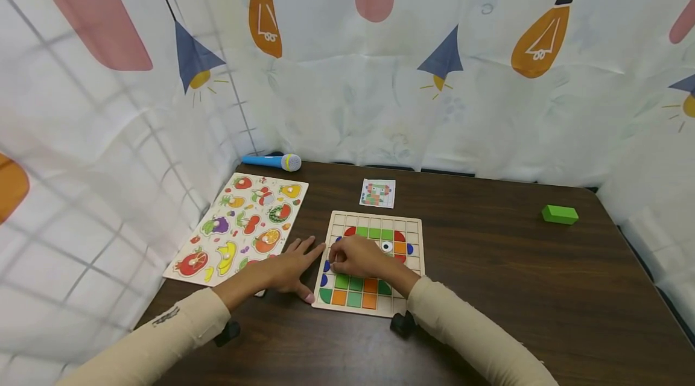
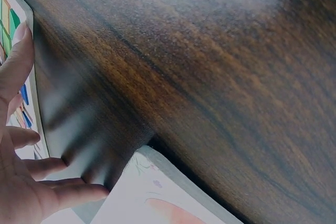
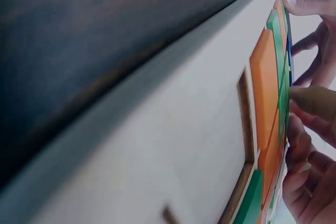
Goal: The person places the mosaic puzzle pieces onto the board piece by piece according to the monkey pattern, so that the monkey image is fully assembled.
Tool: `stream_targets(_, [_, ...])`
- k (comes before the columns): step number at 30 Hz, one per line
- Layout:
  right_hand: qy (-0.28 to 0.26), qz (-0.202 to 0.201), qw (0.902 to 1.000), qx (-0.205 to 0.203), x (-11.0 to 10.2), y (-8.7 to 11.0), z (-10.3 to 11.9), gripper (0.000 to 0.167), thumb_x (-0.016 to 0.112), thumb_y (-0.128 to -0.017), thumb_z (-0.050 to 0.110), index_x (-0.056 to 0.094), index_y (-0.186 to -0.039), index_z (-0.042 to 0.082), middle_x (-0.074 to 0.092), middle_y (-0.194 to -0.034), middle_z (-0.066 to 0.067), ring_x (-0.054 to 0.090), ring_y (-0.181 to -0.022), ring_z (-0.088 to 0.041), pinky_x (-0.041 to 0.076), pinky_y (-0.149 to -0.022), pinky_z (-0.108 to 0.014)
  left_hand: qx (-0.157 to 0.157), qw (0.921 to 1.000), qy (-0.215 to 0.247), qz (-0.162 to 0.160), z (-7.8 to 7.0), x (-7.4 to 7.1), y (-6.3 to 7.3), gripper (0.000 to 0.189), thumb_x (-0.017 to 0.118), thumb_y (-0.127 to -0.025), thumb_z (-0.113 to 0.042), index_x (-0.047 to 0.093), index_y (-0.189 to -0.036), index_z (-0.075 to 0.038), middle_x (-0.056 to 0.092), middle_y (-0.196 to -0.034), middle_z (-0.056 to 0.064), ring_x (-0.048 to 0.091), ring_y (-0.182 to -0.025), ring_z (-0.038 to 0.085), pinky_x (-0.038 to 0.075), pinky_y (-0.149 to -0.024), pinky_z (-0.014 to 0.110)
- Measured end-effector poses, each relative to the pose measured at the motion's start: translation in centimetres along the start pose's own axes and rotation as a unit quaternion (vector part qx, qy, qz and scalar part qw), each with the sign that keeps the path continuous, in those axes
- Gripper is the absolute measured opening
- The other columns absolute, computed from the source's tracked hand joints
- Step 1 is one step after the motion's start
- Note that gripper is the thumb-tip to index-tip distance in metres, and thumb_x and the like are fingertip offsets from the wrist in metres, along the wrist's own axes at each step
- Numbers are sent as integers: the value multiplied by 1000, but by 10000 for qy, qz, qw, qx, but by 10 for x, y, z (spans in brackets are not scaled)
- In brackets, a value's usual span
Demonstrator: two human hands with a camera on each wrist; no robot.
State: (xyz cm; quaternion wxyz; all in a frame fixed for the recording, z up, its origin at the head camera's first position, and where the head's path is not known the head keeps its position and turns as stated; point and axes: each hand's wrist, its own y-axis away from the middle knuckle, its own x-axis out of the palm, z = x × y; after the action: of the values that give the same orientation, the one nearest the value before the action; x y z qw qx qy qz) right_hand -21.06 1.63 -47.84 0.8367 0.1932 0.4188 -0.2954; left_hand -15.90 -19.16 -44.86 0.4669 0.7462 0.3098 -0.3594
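A wooden grid board (image 1: 409, 307) lies on the table with red, green, orange and blue tiles and a round eye piece (image 1: 387, 246) set in its squares. Fingers spread, my left hand (image 1: 290, 268) rests at the board's left side, its thumb (image 2: 21, 51) on the near left corner. My right hand (image 1: 355, 257) reaches over the left half of the board with bent fingers. In the right wrist view its fingertips (image 3: 299, 95) are right at the green and orange tiles (image 3: 265, 87). I cannot tell whether a tile is between them.
Left of the grid board lies a fruit picture board (image 1: 250, 223), its corner close to my left hand. A blue toy microphone (image 1: 271, 161) and a small pattern card (image 1: 377, 193) lie behind. At the far right is a green block (image 1: 560, 215). Patterned curtains (image 1: 347, 102) hang around the table (image 1: 516, 283).
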Motion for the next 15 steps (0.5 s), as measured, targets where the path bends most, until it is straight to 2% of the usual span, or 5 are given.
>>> stream_targets(4, [-9,-62,9999,90,1,1,0,7,72,-94,27,74,-93,20,61,-72,14,55,-66,-2,46,-61,-20,43,10000,-7,13,-2,-1,-1,111,85,-75,-50,24,-160,-15,14,-167,20,14,-151,50,32,-112,65])
stream_targets(8, [-26,-142,9996,241,-5,7,0,18,69,-95,38,75,-99,21,62,-77,14,56,-69,-4,46,-64,-22,-11,10000,-25,51,-2,-1,-1,110,85,-74,-51,24,-160,-17,14,-167,19,14,-151,50,32,-112,66])
stream_targets(12, [196,-413,9987,227,-20,23,-3,38,63,-95,54,75,-108,21,70,-94,10,59,-80,-7,49,-71,-26,-60,9999,18,112,1,-2,1,110,85,-74,-51,25,-161,-18,15,-167,18,14,-152,48,31,-112,66])
stream_targets(15, [479,-779,9957,179,-38,42,-8,47,61,-94,58,74,-113,17,72,-105,4,62,-83,-10,51,-73,-30,-64,9998,129,161,5,-5,4,110,84,-76,-52,23,-161,-18,15,-167,18,14,-152,47,28,-115,65])
